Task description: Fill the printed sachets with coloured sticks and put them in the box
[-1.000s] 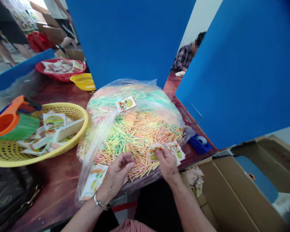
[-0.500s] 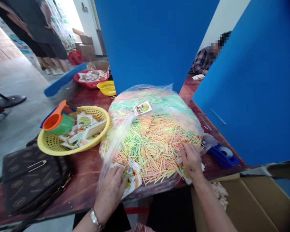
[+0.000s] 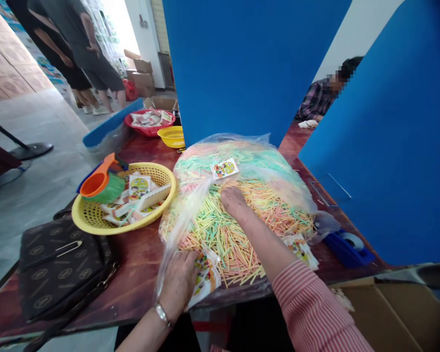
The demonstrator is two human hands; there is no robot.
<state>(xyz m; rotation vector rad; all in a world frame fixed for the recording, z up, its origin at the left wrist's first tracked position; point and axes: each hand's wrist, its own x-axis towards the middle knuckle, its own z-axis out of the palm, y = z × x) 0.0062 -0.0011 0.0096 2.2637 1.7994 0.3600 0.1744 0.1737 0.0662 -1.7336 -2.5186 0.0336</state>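
Observation:
A large clear plastic bag (image 3: pixel 183 205) lies open on the table, full of thin pastel sticks (image 3: pixel 223 244) in yellow, green, orange and pink. At its near left edge, my left hand (image 3: pixel 179 278) is closed on a white printed packet (image 3: pixel 209 274). My right hand (image 3: pixel 234 201) is curled down on the sticks near the middle of the heap; its fingertips are hidden, and I cannot see what they hold. Just beyond it, a printed packet (image 3: pixel 225 168) rests on the bag. Another printed packet (image 3: pixel 301 248) lies at the bag's near right, partly behind my right forearm.
Left of the bag stands a yellow basket (image 3: pixel 91 222) with packets and an orange scoop (image 3: pixel 97 181). A dark handbag (image 3: pixel 62 274) lies nearer. Blue panels (image 3: pixel 242 63) rise behind. A tape dispenser (image 3: pixel 346 249) sits right, and a cardboard box (image 3: pixel 392 313) is below.
My right hand has left the packet at the near right and moved left and away to the middle of the sticks. My left hand stays at its packet. The view has shifted slightly.

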